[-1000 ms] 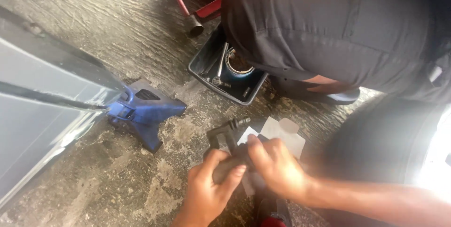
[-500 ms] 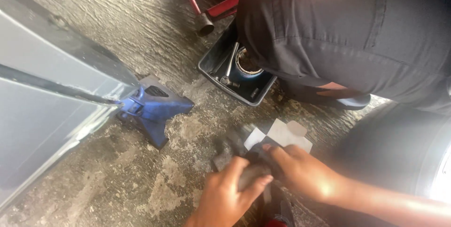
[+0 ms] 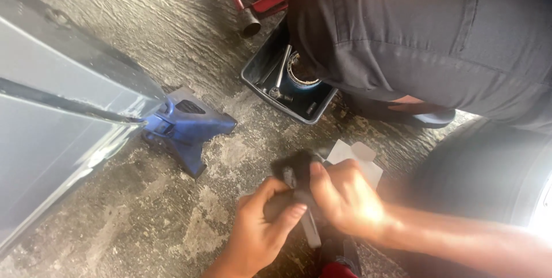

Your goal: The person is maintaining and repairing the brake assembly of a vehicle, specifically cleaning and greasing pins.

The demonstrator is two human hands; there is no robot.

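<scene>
- Rough concrete floor (image 3: pixel 115 19), stained; grey car body panel (image 3: pixel 52 128) at left, resting on a blue jack stand (image 3: pixel 187 128).
- Left hand (image 3: pixel 261 229) closed around a dark metal part (image 3: pixel 299 194), low centre.
- Right hand (image 3: pixel 345 197) grips the same part from above, thumb pressed on it.
- White paper (image 3: pixel 356 157) lies just behind the hands.
- Black tray (image 3: pixel 290 91) with tools sits beside a person in a dark shirt (image 3: pixel 420 42).
</scene>
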